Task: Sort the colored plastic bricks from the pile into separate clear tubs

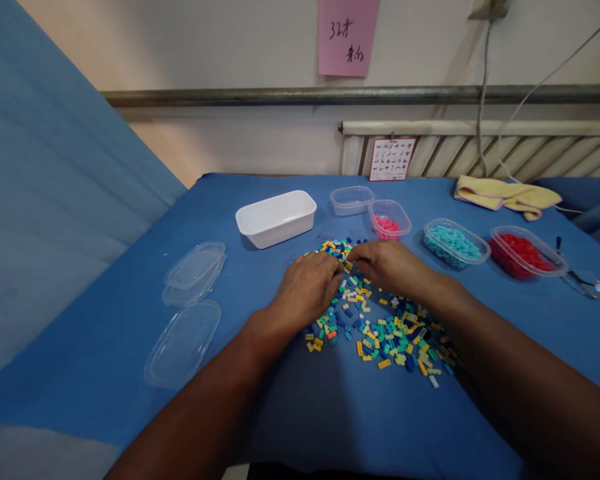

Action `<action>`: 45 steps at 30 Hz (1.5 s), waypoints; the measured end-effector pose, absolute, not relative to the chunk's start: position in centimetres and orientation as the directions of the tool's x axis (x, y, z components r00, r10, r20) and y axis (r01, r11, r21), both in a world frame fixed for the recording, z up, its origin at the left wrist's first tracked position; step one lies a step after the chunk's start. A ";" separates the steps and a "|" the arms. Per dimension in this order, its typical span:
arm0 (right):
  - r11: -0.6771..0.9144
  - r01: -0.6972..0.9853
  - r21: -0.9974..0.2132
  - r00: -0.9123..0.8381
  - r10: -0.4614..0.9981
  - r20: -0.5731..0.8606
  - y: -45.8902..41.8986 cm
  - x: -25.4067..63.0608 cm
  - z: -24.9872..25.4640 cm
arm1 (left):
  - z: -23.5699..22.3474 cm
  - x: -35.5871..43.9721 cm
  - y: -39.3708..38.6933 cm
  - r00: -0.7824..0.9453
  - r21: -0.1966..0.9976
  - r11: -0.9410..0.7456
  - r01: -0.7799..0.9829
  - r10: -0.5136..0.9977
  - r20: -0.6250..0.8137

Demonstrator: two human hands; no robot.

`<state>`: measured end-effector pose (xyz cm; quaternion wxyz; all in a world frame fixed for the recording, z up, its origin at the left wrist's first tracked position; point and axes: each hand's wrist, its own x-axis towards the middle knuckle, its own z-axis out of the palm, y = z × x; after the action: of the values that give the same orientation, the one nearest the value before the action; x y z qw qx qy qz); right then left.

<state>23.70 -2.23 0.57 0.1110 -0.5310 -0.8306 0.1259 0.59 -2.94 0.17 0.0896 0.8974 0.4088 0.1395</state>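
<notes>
A heap of small bricks [385, 330] in yellow, blue, green and white lies spread on the blue tablecloth [330, 413]. My left hand [307, 290] rests palm down on the heap's left part, its fingers curled onto the bricks. My right hand [387, 263] lies on the heap's far part, fingers bent and pressed together at the tips; what they pinch is hidden. The two hands nearly meet at the fingertips.
Behind the heap stand a white tub [276, 218], a clear empty container [351, 200], and clear containers of pink bricks [389, 220], turquoise bricks [455, 243] and red bricks [525, 252]. Clear lids [190, 307] lie at left. A yellow cloth [505, 195] lies far right.
</notes>
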 end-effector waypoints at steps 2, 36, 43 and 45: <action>0.409 0.863 -0.296 -0.424 0.906 0.014 -2.4 23.5 0.8 | 0.1 0.6 -2.9 0.629 0.272 -0.652 0.708 0.757 0.176; -0.050 -0.029 -0.998 -0.213 0.976 -0.042 -3.5 22.1 1.5 | -0.4 2.1 -3.7 0.260 0.939 -0.311 0.149 0.928 0.266; -0.074 -0.085 -0.994 -0.232 0.971 -0.052 -3.6 22.2 1.0 | -0.2 1.6 -3.9 0.270 0.838 -0.476 0.268 0.872 0.409; -0.085 -0.065 -0.994 -0.241 0.968 -0.067 -3.6 22.2 0.9 | -0.3 1.4 -3.8 0.288 0.787 -0.528 0.318 0.845 0.450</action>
<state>22.21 -3.59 0.92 0.4351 -0.4360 -0.5179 0.5936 1.36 -3.85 -0.27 0.2910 0.7478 0.3890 0.4525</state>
